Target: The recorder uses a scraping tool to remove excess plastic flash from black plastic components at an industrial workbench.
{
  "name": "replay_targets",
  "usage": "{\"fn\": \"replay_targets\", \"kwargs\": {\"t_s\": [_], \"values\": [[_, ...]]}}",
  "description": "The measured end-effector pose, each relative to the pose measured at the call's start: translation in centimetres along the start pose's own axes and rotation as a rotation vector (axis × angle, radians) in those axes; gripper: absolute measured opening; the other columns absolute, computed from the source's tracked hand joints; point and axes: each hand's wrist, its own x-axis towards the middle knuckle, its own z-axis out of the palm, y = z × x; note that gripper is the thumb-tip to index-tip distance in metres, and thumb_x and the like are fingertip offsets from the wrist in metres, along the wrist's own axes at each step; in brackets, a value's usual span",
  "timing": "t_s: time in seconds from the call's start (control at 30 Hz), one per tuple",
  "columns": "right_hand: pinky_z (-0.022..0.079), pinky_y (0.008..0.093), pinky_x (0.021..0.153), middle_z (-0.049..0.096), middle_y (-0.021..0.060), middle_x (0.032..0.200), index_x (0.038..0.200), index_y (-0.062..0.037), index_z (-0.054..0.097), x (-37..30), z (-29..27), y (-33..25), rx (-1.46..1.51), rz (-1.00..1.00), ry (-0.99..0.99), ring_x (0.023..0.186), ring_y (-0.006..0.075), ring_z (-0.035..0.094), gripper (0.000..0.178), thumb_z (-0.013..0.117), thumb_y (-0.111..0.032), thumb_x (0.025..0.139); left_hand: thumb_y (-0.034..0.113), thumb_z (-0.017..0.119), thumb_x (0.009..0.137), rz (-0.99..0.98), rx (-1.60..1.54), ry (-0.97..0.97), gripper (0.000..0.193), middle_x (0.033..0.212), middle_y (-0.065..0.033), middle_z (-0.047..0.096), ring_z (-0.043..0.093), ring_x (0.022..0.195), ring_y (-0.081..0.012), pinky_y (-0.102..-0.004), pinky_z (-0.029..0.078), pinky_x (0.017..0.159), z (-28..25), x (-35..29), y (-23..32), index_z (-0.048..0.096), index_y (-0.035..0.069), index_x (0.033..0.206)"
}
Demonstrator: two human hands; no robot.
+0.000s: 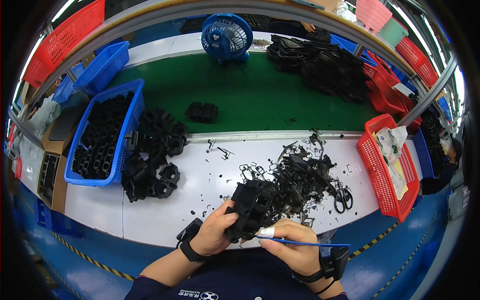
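My left hand (212,235) is closed around a black moulded plastic part (246,209) with round and square openings, held above the table's front edge. In my right hand (296,246), white tape wrapped on a finger, a thin blue stick-like tool (322,245) is pinched, its tip at the lower edge of the part. What the tip is made of is too small to tell. Just beyond my hands lies a heap of black plastic scraps (295,185). Scissors with black handles (343,199) rest at its right side.
Several similar black parts (167,180) are piled at left beside a blue basket (118,167) of more. Another part (202,112) lies on the green belt (240,90), with a blue fan (226,37) behind. A red basket (382,185) stands right; a person's arm (440,180) shows beyond.
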Motion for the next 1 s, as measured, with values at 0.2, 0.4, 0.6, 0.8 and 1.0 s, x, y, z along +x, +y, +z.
{"fn": "replay_targets", "kwargs": {"t_s": [0.2,0.4,0.6,0.8,1.0], "values": [[0.045,0.0264,0.062,0.064,0.0083,0.082,0.092,0.0001,0.066,0.5,0.0,0.1,-0.098,-0.055,-0.026,0.068,0.0170,0.058,0.015,0.069,-0.004,0.077,0.038,0.053,0.085,0.027,0.041,-0.007,0.058,0.113,-0.0199,0.056,0.059,0.098,-0.0227,-0.0328,0.049,0.082,-0.7,-0.3,-0.3,0.040,-0.002,0.125],[0.050,0.0288,0.060,0.064,0.0119,0.097,0.096,0.0000,0.065,0.4,1.5,1.3,-0.661,-0.559,0.071,0.073,0.0212,0.062,0.025,0.069,-0.003,0.071,0.034,0.051,0.088,0.053,0.040,0.048,0.046,0.110,-0.0185,0.056,0.058,0.098,-0.0230,-0.0344,0.048,0.084,-0.6,-0.1,-0.4,0.043,-0.001,0.118],[0.049,0.0334,0.066,0.063,0.0206,0.097,0.097,0.0069,0.062,2.6,-1.8,2.8,-0.943,-0.609,0.664,0.075,0.0289,0.063,0.024,0.064,0.008,0.073,0.039,0.051,0.086,-0.029,-0.043,0.047,0.050,0.098,-0.0136,0.056,0.049,0.063,-0.0146,-0.0249,0.038,0.052,-0.8,-0.5,-0.1,0.043,0.000,0.117],[0.043,0.0240,0.060,0.060,0.0113,0.092,0.099,0.0036,0.064,1.3,-3.7,3.3,-0.462,-0.054,0.480,0.071,0.0148,0.054,0.019,0.065,0.000,0.080,0.045,0.052,0.082,-0.041,-0.156,-0.033,0.062,0.101,-0.0167,0.055,0.046,0.050,-0.0145,-0.0256,0.036,0.046,-1.3,-0.3,0.4,0.041,-0.001,0.122],[0.042,0.0206,0.058,0.063,0.0084,0.086,0.095,0.0007,0.067,0.3,-1.3,0.3,0.064,0.042,0.242,0.069,0.0100,0.056,0.017,0.068,0.000,0.078,0.048,0.056,0.079,-0.038,-0.057,-0.048,0.066,0.099,-0.0188,0.057,0.052,0.055,-0.0154,-0.0264,0.041,0.050,-1.7,-0.4,-0.1,0.044,-0.002,0.120]]}}
